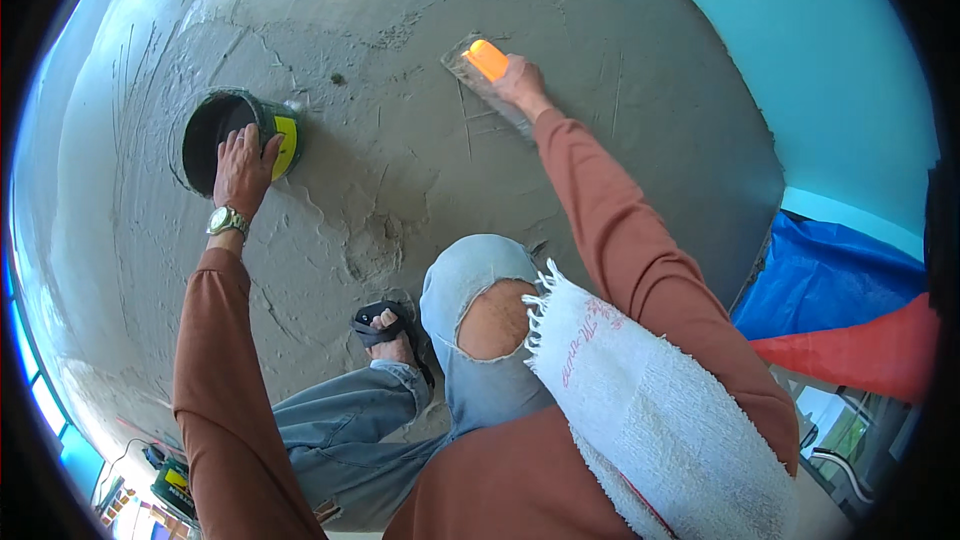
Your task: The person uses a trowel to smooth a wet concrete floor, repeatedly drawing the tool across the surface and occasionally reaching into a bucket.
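Note:
My left hand [243,162] grips the near rim of a dark bucket [283,145] with a yellow label, its fingers bent over the edge into the opening. My right hand [522,84] is closed on the orange handle of a steel float [458,62], whose blade lies flat on wet grey cement [380,200]. The cement has ridges, scrapes and lumps between bucket and float. A white fringed towel [650,390] hangs by my right arm.
A turquoise wall [820,90] curves along the right, with blue sheeting [820,280] and a red sheet [860,350] at its foot. My sandalled foot [390,335] and bent denim-clad knee are below. A green case [170,490] with a cord lies at lower left.

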Motion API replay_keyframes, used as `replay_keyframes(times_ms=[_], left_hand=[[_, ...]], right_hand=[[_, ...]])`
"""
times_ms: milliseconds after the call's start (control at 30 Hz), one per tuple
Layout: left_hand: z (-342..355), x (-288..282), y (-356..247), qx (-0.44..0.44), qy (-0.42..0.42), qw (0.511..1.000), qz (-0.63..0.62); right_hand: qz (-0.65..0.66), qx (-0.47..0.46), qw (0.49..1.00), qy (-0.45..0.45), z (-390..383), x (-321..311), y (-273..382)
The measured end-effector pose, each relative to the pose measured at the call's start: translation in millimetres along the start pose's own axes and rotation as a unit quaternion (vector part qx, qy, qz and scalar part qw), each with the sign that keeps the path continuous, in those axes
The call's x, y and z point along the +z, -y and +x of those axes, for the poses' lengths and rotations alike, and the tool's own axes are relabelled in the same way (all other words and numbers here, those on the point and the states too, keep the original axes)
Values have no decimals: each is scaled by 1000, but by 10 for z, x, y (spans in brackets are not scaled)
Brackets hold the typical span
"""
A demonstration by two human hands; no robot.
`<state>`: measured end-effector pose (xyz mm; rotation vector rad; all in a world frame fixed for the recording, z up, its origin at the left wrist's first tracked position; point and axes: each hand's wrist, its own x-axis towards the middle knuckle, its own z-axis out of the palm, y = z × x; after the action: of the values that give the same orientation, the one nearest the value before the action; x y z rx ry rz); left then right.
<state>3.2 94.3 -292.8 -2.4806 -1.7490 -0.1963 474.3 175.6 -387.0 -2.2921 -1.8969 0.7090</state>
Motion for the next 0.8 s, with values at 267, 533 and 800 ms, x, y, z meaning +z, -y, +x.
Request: replay_keyframes(times_ms=[267,533,800], left_hand=[[-83,36,80,-22,10,1000,-17],[14,-97,12,-32,45,998,-27],[-15,-79,-8,-39,63,997,-24]], right_hand=[[68,-138,973,170,-1685,542,371],[336,292,881,-163,-1660,-179,-2007],[414,268,849,-188,-740,282,-1034]])
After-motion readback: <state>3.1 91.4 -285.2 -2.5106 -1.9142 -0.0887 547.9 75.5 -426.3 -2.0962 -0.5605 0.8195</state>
